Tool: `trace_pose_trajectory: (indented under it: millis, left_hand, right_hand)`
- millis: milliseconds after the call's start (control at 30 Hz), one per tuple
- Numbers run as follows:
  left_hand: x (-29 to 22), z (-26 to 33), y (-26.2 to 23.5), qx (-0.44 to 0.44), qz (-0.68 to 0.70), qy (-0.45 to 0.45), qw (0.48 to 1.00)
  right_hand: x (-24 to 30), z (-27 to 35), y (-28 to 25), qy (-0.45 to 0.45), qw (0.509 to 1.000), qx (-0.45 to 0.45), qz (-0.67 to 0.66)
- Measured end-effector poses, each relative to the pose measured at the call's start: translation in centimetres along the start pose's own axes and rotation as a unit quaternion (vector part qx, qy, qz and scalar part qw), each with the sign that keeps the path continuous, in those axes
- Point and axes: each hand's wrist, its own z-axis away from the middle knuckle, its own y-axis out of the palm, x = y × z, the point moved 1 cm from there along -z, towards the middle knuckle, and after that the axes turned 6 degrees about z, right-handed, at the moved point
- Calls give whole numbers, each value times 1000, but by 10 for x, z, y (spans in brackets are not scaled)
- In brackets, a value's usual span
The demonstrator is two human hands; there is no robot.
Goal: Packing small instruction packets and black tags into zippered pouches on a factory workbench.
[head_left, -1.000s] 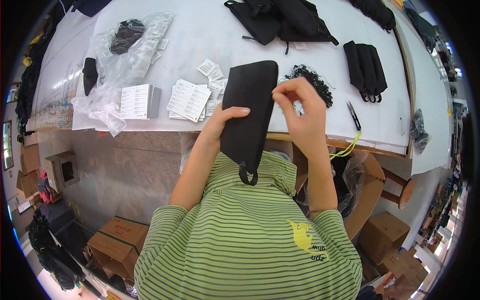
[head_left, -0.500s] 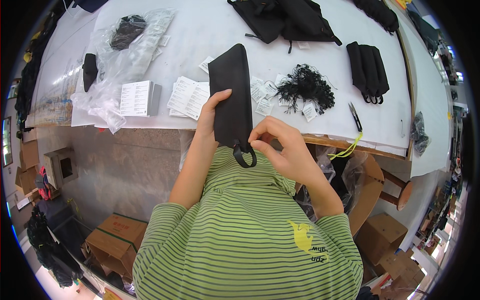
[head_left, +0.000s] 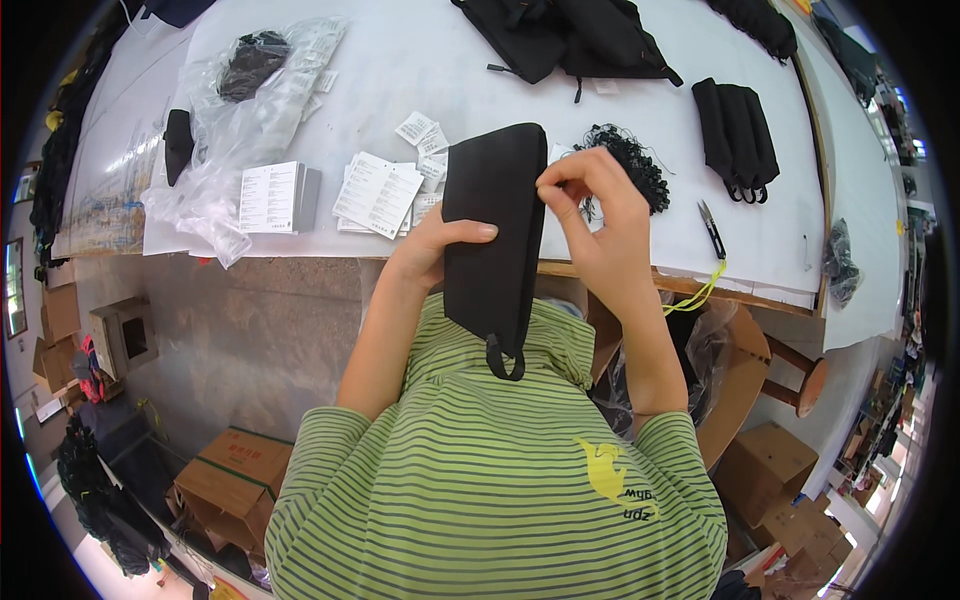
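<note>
A slim black fabric pouch [head_left: 490, 260] is held upright in front of my body, above the table's front edge, with its webbing loop [head_left: 505, 360] hanging at the lower end. My left hand [head_left: 435, 243] grips it from the left, thumb across the front and fingers hidden behind. On the opposite side, thumb and forefinger of my right hand [head_left: 605, 215] are pinched together at the pouch's right edge, in its upper half. Whatever small part sits between those fingertips is hidden.
On the white table [head_left: 390, 60] lie printed cards [head_left: 375, 195], a card stack [head_left: 270, 198], small white labels [head_left: 418, 128], a pile of black cords [head_left: 630, 150] and thread snips [head_left: 711, 230]. Folded black pouches [head_left: 735, 140], black bags [head_left: 570, 40] and clear plastic bags [head_left: 250, 110] lie around.
The pouch has shifted right and slightly down toward me, still in my left hand. My right hand has moved up along its right edge, from near the loop to the upper half.
</note>
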Motion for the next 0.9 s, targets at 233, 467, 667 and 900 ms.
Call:
trace_pose_trajectory:
  millis: [233,467,667,900]
  left_hand:
    - [6,-4,-7,-38,76,26,996]
    - [6,-12,-21,-85,232,3,969]
    - [-2,-13,-7,-178,159,67,969]
    - [20,-8,9,-130,202,113,964]
  right_hand:
    - [-6,12,7,51,993,57,-86]
    - [2,39,13,122,951,228,-170]
    - [-1,43,11,80,997,-18,2]
    - [-6,66,34,33,998,1,58]
